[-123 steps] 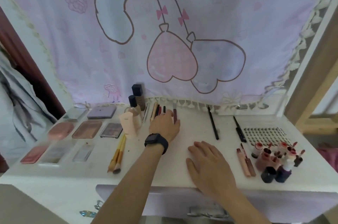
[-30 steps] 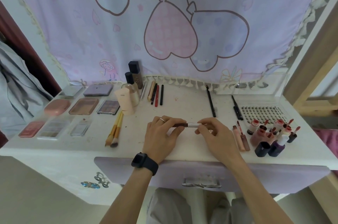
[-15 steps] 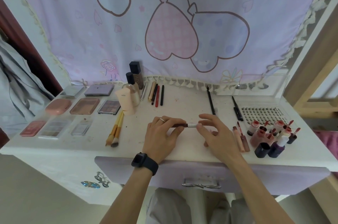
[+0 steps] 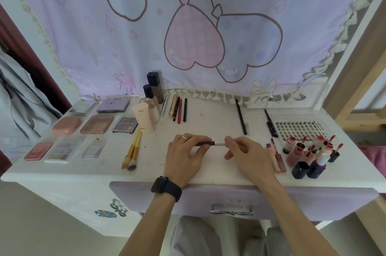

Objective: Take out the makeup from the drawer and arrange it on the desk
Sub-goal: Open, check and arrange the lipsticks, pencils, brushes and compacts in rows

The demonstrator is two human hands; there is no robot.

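At frame centre the slim makeup pen (image 4: 212,143) lies left-to-right between the hands. The left hand (image 4: 183,159) pinches its dark end and the right hand (image 4: 248,155) pinches its white cap.

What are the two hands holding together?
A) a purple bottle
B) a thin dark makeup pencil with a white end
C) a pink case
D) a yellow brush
B: the left hand and the right hand each pinch one end of the makeup pencil, just above the desk.
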